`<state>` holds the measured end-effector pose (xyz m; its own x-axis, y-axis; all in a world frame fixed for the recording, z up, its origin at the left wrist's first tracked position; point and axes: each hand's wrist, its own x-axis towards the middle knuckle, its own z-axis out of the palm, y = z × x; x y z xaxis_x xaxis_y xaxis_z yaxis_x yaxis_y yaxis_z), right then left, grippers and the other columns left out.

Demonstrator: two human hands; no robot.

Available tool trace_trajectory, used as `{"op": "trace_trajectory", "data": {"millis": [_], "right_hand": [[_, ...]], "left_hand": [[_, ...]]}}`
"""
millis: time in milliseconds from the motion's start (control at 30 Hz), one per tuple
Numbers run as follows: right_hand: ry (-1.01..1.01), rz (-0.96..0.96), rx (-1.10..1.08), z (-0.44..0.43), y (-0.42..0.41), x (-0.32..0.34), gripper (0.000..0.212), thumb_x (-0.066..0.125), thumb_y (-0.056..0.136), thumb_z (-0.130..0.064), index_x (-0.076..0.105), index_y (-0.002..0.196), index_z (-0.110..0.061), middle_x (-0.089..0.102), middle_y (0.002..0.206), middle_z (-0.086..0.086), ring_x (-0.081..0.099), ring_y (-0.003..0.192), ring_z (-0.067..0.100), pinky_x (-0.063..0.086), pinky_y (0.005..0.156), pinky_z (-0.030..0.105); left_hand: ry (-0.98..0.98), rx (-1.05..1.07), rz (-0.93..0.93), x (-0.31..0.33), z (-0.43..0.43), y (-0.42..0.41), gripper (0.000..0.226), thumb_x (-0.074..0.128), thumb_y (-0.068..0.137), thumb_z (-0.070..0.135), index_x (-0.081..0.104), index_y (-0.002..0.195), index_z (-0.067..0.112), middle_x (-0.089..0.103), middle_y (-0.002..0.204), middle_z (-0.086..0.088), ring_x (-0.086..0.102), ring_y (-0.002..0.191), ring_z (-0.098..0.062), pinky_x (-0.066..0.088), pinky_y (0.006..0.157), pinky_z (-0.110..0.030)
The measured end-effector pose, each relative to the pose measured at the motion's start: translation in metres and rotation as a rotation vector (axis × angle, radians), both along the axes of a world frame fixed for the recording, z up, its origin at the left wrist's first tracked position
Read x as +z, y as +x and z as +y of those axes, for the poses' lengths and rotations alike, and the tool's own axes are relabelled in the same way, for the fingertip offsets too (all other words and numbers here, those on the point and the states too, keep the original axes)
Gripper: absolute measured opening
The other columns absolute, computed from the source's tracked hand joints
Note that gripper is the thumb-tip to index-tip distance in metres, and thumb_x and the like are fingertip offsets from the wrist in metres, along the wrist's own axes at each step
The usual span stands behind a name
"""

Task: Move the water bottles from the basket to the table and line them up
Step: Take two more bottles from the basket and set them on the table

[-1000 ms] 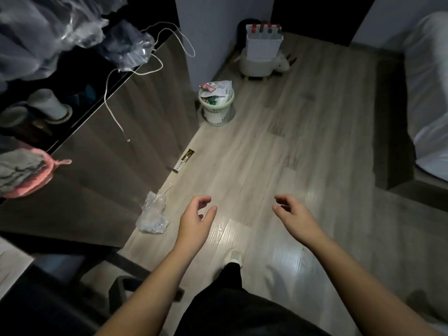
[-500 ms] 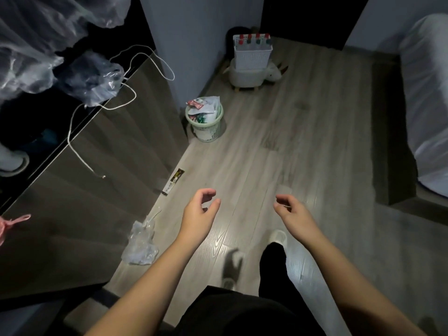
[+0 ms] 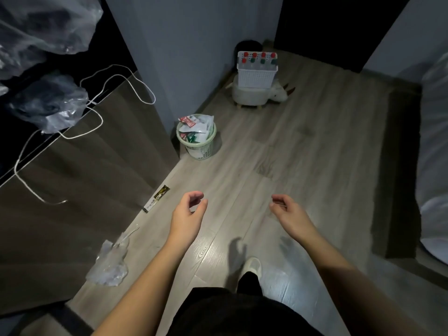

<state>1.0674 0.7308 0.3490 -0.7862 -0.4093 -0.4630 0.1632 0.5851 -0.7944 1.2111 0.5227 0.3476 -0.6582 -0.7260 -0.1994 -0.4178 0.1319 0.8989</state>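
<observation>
Spilling over the dark bench (image 3: 72, 185) at the far left are clear plastic bags (image 3: 48, 103) and a loose white cord (image 3: 97, 122); at its foot, on the wooden floor (image 3: 315, 154), lie a crumpled plastic bag (image 3: 109, 265) and a small wrapper (image 3: 157, 197). The left grip (image 3: 186, 217) hovers over the floor, fingers loosely curled, holding nothing. Beyond it a full green waste bin (image 3: 197, 141) stands at the wall corner. The water bottles (image 3: 258, 58), red and green caps up, stand in the white basket (image 3: 255, 75) on a white animal-shaped stool (image 3: 252, 94), well apart from both grips, with floorboards between and the bin left of that line. The right grip (image 3: 288, 217) is likewise loosely curled and empty. A pale shoe (image 3: 252, 266) shows below it. A bed (image 3: 434, 166) edges the right.
</observation>
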Motion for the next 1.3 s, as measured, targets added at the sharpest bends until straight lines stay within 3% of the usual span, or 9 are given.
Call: {"op": "trace_trajectory", "data": {"millis": [133,300,433,567,767,1067,1300], "right_hand": [[0.010,0.003,0.030,-0.001,-0.048,0.001,0.034,0.055,0.097,-0.025,0.054,0.130,-0.016,0.058,0.117,-0.002,0.054,0.117,0.015,0.039,0.096,0.026],[-0.020,0.000,0.009,-0.014,-0.097,0.003,0.033,0.056,0.096,-0.023,0.055,0.128,-0.014,0.058,0.116,-0.001,0.053,0.115,0.014,0.039,0.093,0.024],[-0.014,-0.007,0.009,-0.029,-0.135,0.002,0.035,0.055,0.097,-0.025,0.053,0.131,-0.015,0.057,0.120,0.001,0.052,0.111,0.010,0.038,0.090,0.024],[0.002,0.018,-0.010,-0.054,-0.179,-0.008,0.034,0.057,0.096,-0.025,0.055,0.128,-0.015,0.059,0.121,0.003,0.056,0.114,0.015,0.042,0.097,0.029],[0.083,0.084,0.038,-0.115,-0.261,-0.009,0.038,0.053,0.098,-0.027,0.052,0.133,-0.012,0.057,0.130,0.002,0.052,0.109,0.011,0.040,0.087,0.027],[0.093,0.087,-0.073,-0.187,-0.368,0.007,0.038,0.052,0.099,-0.025,0.051,0.134,-0.011,0.057,0.133,0.004,0.052,0.109,0.009,0.040,0.079,0.021],[0.107,0.071,-0.135,-0.203,-0.435,0.001,0.037,0.053,0.098,-0.028,0.053,0.132,-0.013,0.058,0.131,0.002,0.054,0.113,0.012,0.039,0.086,0.024]], "left_hand": [[0.019,0.051,0.045,0.003,0.005,-0.042,0.012,0.062,0.092,0.017,0.063,0.103,0.017,0.066,0.102,0.010,0.061,0.101,-0.005,0.042,0.080,-0.008],[-0.009,0.023,0.041,0.008,-0.002,-0.091,0.016,0.061,0.093,0.017,0.063,0.108,0.015,0.063,0.103,0.013,0.056,0.097,0.008,0.039,0.074,0.000],[0.008,0.011,0.037,0.004,-0.020,-0.132,0.016,0.060,0.093,0.018,0.063,0.109,0.015,0.063,0.104,0.012,0.056,0.098,0.007,0.039,0.075,0.000],[0.029,0.006,0.039,-0.007,-0.051,-0.182,0.017,0.060,0.093,0.017,0.063,0.109,0.013,0.064,0.106,0.009,0.057,0.099,0.005,0.039,0.075,0.000],[0.066,-0.027,0.019,-0.025,-0.118,-0.271,0.018,0.061,0.092,0.015,0.064,0.110,0.010,0.065,0.104,0.005,0.059,0.098,0.000,0.041,0.078,-0.002],[0.043,-0.210,0.024,-0.016,-0.213,-0.405,0.016,0.062,0.091,0.009,0.064,0.105,0.003,0.067,0.100,-0.002,0.057,0.083,0.013,0.040,0.077,-0.002],[0.018,-0.243,0.062,-0.009,-0.240,-0.489,0.017,0.060,0.092,0.008,0.064,0.107,0.001,0.065,0.101,-0.001,0.056,0.085,0.016,0.040,0.079,-0.002]]}}
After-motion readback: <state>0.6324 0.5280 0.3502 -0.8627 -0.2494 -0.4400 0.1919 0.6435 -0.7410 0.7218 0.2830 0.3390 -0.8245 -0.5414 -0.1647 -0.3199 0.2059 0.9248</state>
